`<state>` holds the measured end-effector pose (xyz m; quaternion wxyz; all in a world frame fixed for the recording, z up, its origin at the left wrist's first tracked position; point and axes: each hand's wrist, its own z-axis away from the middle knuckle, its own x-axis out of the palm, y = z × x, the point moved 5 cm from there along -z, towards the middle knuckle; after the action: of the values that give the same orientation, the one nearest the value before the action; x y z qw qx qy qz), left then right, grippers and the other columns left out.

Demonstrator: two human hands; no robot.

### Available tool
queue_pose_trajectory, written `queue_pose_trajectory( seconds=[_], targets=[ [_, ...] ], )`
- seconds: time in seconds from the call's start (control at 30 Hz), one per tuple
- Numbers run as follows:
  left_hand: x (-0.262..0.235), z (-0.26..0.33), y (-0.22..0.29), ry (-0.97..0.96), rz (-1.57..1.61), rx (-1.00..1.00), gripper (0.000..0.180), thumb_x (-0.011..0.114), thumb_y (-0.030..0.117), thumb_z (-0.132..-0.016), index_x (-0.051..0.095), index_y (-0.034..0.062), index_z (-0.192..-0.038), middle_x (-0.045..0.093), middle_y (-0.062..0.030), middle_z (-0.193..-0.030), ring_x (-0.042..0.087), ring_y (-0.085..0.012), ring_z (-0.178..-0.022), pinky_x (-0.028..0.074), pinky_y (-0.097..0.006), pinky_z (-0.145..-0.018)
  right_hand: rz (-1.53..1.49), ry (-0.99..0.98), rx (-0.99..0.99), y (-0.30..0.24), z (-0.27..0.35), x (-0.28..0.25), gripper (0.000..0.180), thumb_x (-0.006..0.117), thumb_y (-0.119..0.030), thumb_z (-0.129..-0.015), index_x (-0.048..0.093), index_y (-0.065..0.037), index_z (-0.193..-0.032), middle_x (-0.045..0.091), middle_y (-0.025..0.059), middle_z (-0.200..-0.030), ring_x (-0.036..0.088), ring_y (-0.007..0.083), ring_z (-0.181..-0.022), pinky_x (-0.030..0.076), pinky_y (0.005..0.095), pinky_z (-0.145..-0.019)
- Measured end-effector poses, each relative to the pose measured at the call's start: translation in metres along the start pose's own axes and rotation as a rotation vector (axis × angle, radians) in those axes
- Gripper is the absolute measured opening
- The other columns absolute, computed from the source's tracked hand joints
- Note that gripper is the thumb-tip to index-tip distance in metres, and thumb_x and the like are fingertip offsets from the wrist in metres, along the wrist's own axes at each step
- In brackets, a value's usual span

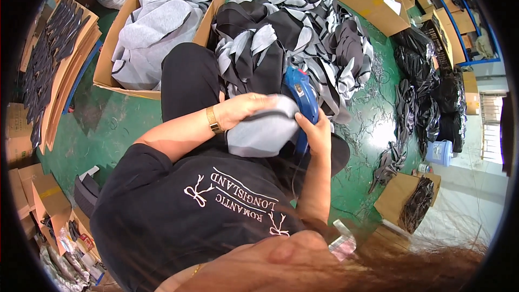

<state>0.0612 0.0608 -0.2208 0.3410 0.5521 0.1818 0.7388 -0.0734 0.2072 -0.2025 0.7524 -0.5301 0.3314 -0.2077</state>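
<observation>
A grey fabric piece [257, 135] with a smooth, curved surface rests over my lap. My left hand [244, 109] grips its upper edge, thumb and fingers closed along it. Wrapped in my right hand [318, 130] is a blue handheld electric tool [306, 97], its head pointing up and away from me. A thin cord hangs from the tool's lower end. The tool lies against the right edge of the grey piece; whether its tip touches fabric cannot be made out. Just beyond is a large heap of grey and black fabric pieces [270, 27].
To the left of the heap stands a cardboard box [141, 93] full of grey pieces. Another carton [367, 8] sits at the far right. Dark trimmings [378, 70] litter the green floor. Black plastic bags [419, 92] line the right side; stacked cardboard sheets [70, 70] stand at left.
</observation>
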Motion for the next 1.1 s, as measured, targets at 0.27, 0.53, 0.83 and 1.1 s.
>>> queue_pose_trajectory(
  seconds=[0.27,0.53,0.83,1.1],
  targets=[
    [-0.019,-0.01,0.003,0.151,0.155,0.162,0.026,0.058,0.023,-0.092,0.06,0.0041,-0.109,0.065,-0.0055,-0.102,0.065,-0.0164,-0.092,0.053,-0.034,-0.083,-0.302,-0.021,0.019,-0.009,0.014,0.009,0.043,0.077,-0.01,-0.07,0.06,0.001,-0.108,0.066,0.0067,-0.092,0.058,0.0087,-0.074,0.047,0.0236,-0.067],
    [-0.002,-0.016,-0.001,0.147,0.134,0.227,0.028,0.058,0.02,-0.092,0.056,0.0037,-0.115,0.064,-0.007,-0.107,0.064,-0.018,-0.096,0.054,-0.035,-0.082,0.016,0.066,-0.098,-0.014,0.013,0.025,0.039,0.078,-0.012,-0.065,0.058,0.001,-0.096,0.058,0.0037,-0.077,0.054,0.0108,-0.068,0.045,0.026,-0.062],
    [-0.01,-0.016,0.017,0.348,0.038,0.335,0.026,0.06,0.017,-0.091,0.057,0.0025,-0.112,0.064,-0.0069,-0.102,0.064,-0.016,-0.09,0.055,-0.029,-0.076,-0.219,0.028,0.069,-0.002,0.035,-0.003,0.03,0.07,-0.008,-0.075,0.06,0.001,-0.102,0.06,0.0011,-0.084,0.054,0.0074,-0.07,0.043,0.0219,-0.064],
    [-0.006,-0.018,0.023,0.367,0.118,0.492,0.027,0.061,-0.002,-0.085,0.058,-0.001,-0.111,0.063,-0.0081,-0.103,0.063,-0.016,-0.093,0.052,-0.028,-0.083,-0.269,-0.035,0.174,0.022,0.08,0.004,0.034,0.066,-0.004,-0.073,0.057,0.004,-0.105,0.06,0.006,-0.078,0.057,0.0122,-0.063,0.045,0.0236,-0.061]
  ],
)
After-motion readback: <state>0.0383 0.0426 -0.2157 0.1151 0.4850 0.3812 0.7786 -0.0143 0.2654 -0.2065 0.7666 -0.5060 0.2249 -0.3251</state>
